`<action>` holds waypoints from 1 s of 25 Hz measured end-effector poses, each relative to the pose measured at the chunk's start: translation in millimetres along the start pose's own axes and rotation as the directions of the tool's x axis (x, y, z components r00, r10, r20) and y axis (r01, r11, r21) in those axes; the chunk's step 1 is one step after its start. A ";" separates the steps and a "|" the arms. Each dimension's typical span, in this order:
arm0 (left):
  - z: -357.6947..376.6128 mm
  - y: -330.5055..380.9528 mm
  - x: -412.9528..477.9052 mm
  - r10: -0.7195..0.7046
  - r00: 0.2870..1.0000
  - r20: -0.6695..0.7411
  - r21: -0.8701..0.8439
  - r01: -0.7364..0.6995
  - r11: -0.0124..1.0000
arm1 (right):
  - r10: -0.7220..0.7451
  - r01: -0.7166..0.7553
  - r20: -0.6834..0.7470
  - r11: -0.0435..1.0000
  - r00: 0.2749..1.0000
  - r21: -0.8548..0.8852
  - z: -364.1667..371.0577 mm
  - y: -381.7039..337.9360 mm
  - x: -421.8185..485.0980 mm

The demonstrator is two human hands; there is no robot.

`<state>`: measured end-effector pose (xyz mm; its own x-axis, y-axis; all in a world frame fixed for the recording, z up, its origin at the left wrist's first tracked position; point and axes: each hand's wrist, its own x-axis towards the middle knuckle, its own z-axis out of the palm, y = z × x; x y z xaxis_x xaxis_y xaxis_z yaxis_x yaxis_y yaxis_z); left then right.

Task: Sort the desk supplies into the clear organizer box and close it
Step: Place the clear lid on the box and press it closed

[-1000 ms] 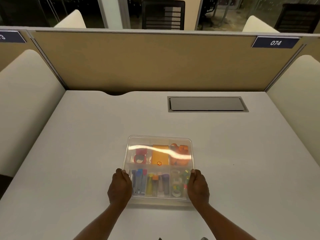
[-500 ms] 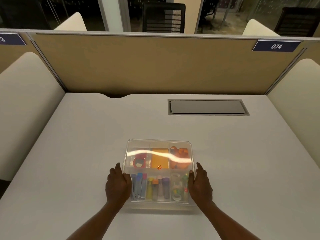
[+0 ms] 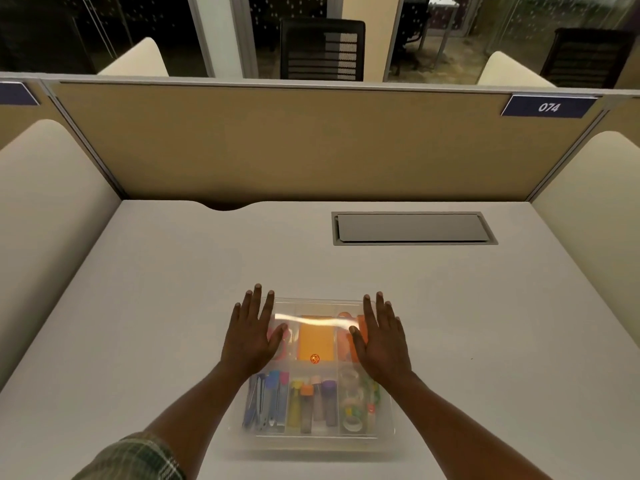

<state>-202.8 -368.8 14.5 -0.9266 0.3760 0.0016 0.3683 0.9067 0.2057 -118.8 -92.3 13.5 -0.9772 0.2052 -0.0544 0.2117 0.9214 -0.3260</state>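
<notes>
The clear organizer box sits on the white desk near the front edge, with its transparent lid on top. Through the lid I see an orange pad in the back middle compartment, coloured pens at front left, glue sticks in the front middle and tape rolls at front right. My left hand lies flat with straight fingers over the lid's back left part. My right hand lies flat the same way over the back right part. Whether the palms press the lid I cannot tell.
A grey cable hatch is set into the white desk at the back right. Tan partition panels close off the desk's back, and padded cream dividers stand at both sides.
Both hands left the box's side walls near the front and moved forward and up onto the lid, fingers now spread flat. The camera view has shifted closer.
</notes>
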 end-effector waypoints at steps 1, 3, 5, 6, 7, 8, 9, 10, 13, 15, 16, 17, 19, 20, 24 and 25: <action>1.8 -1.1 2.1 0.022 1.000 0.014 0.000 -0.022 1.000 | -0.024 0.025 0.021 0.999 0.999 -0.032 1.3 0.1 3.8; 7.0 -2.7 4.9 0.048 0.999 0.020 -0.023 -0.048 0.999 | -0.061 0.064 0.052 0.995 0.997 -0.072 4.7 1.9 8.3; 12.9 -5.1 5.2 0.049 0.999 0.016 -0.049 -0.048 0.998 | -0.071 0.074 0.051 0.995 0.996 -0.070 8.7 3.4 9.1; 15.6 -6.2 4.9 0.047 0.999 0.016 -0.063 -0.045 0.997 | -0.068 0.071 0.049 0.996 0.996 -0.061 10.9 4.2 8.5; 18.9 -7.5 5.7 0.043 0.999 0.016 -0.081 -0.041 0.996 | -0.065 0.068 0.050 0.996 0.997 -0.051 13.6 5.3 9.4; 21.5 -8.5 6.2 0.039 0.999 0.014 -0.097 -0.038 0.995 | -0.064 0.066 0.047 0.997 0.997 -0.039 15.6 6.3 9.4; 23.9 -8.9 6.2 0.037 0.999 0.009 -0.108 -0.036 0.994 | -0.064 0.065 0.042 0.997 0.997 -0.027 17.0 7.5 9.6; 25.6 -9.4 7.3 0.036 0.999 0.005 -0.112 -0.035 0.993 | -0.065 0.065 0.037 0.998 0.997 -0.018 17.8 8.8 10.6; 29.8 -12.0 10.1 0.036 0.999 0.004 -0.098 -0.035 0.995 | -0.060 0.060 0.042 0.998 0.997 -0.010 18.6 9.5 11.8; 31.5 -12.7 9.9 0.034 0.999 -0.001 -0.081 -0.034 0.996 | -0.057 0.058 0.055 0.998 0.997 -0.012 17.9 8.7 12.1; 30.4 -12.1 10.0 0.035 0.999 -0.005 -0.071 -0.036 0.997 | -0.056 0.057 0.060 0.998 0.997 -0.013 16.3 7.8 12.6; 27.5 -10.4 10.3 0.038 0.999 -0.009 -0.063 -0.038 0.997 | -0.057 0.058 0.064 0.998 0.996 -0.015 13.7 7.0 12.9; 16.9 -4.8 6.8 0.039 0.999 -0.017 -0.043 -0.040 0.998 | -0.059 0.060 0.059 0.998 0.996 -0.016 8.2 5.8 8.6; 12.3 -0.7 1.0 0.037 0.999 -0.030 -0.036 -0.038 0.999 | -0.058 0.059 0.044 0.998 0.997 -0.015 6.7 6.1 2.4; 17.9 26.5 -61.1 -0.047 0.998 -0.044 -0.080 0.043 0.996 | -0.069 0.069 0.006 0.997 0.998 0.030 16.2 7.3 -53.2; 24.0 35.2 -81.5 -0.073 0.997 -0.032 -0.081 0.071 0.994 | -0.063 0.062 0.007 0.997 0.998 0.040 20.8 7.1 -70.0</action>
<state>-112.6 -362.9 -1.8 -0.9531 0.3023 0.0175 0.2946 0.9124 0.2840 -49.3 -107.0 -4.6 -0.9886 0.1449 -0.0404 0.1496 0.9183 -0.3665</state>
